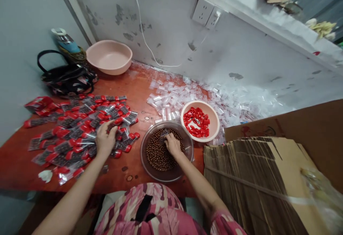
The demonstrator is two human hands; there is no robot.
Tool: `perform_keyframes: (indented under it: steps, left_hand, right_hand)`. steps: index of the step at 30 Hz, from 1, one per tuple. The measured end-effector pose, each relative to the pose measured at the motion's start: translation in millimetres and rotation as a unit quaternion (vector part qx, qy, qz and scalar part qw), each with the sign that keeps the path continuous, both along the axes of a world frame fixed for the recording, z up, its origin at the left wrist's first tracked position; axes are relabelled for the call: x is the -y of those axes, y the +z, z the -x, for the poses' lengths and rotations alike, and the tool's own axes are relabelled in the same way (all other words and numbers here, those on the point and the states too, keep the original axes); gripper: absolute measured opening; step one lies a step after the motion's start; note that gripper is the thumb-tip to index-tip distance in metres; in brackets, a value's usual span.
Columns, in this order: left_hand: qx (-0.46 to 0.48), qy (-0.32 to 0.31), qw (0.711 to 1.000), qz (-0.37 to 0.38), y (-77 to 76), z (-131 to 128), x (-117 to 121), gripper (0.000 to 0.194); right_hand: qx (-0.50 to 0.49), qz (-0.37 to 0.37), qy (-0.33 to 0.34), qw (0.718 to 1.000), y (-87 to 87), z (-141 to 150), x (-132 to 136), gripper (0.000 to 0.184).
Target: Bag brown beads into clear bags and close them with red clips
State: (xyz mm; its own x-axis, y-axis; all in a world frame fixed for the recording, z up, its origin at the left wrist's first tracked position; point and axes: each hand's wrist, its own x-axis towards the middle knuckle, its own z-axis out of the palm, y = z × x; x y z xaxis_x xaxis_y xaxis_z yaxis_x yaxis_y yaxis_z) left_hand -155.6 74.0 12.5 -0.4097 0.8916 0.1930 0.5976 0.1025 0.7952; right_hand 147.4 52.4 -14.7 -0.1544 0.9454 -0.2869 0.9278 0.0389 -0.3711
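Note:
My right hand [173, 145] reaches into a round translucent bowl [187, 156] of shiny brown beads [158, 152]. Its fingers pinch a small clear plastic bag [164, 135] just above the beads. At the left, my left hand [105, 139] rests over a wide heap of filled packets [72, 131], clear with dark contents and red ends. Its thumb and fingers are apart, with no packet plainly gripped between them. Beside the bead bowl stands a pale pink basin [216, 127] holding small red plastic pieces [197, 120].
Clear empty bags [171, 97] lie in a spread along the wall. Behind the heap are a black handbag [68, 79], a bottle [65, 41] and a pink basin [109, 58]. Strapped flat cardboard [241, 177] fills the right side. A white cable [146, 43] hangs down the wall.

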Motion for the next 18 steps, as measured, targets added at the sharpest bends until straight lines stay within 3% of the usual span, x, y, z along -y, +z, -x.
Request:
perform_keyframes:
  steps: [3,8,10,13,18]
  left_hand:
    - [-0.064,-0.009,0.997,-0.038,6.1,-4,3,0.039]
    - [0.033,-0.224,0.974,0.009,11.6,-73,27,0.032]
    - [0.100,-0.291,0.950,0.048,9.0,-101,34,0.036]
    - [0.234,-0.324,0.908,0.124,3.6,-129,38,0.043]
    - [0.324,-0.341,0.866,0.171,5.5,-141,42,0.033]
  right_hand:
    - [-0.012,0.003,0.002,1.000,-4.3,2,-3,0.017]
    - [-0.066,0.000,0.018,0.998,2.1,-1,-4,0.006]
    - [-0.093,-0.001,0.028,0.995,12.9,-4,-2,0.003]
    - [-0.168,-0.011,0.046,0.985,36.8,-10,3,0.008]
    - [-0.326,-0.048,0.054,0.943,77.5,-22,12,0.020]
